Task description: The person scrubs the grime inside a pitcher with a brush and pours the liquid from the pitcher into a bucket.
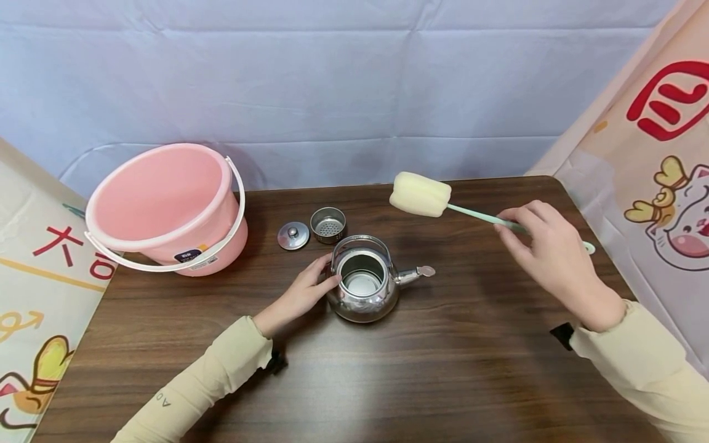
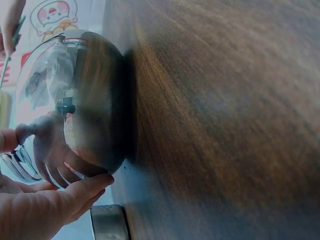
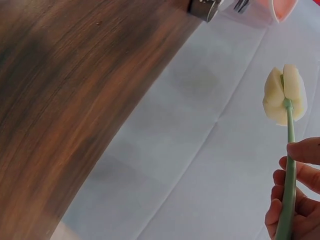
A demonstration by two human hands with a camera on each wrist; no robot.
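My right hand (image 1: 543,246) holds a sponge brush by its pale green handle (image 1: 476,214), raised above the right part of the table. Its cream sponge head (image 1: 420,194) points left; in the right wrist view thumb and fingers close around the handle (image 3: 289,200). A shiny steel kettle (image 1: 362,307) stands upright and uncovered at the table's middle, spout to the right. My left hand (image 1: 304,288) grips its left side, thumb at the rim of the opening. The left wrist view shows the fingers (image 2: 85,192) spread along the kettle's rounded wall (image 2: 100,100).
Behind the kettle lie its lid (image 1: 293,235) with a round knob and a small perforated strainer (image 1: 328,225). A pink bucket (image 1: 221,246) with a white handle stands at the back left. A pale cloth backdrop (image 1: 332,92) rises behind the wooden table (image 1: 443,369).
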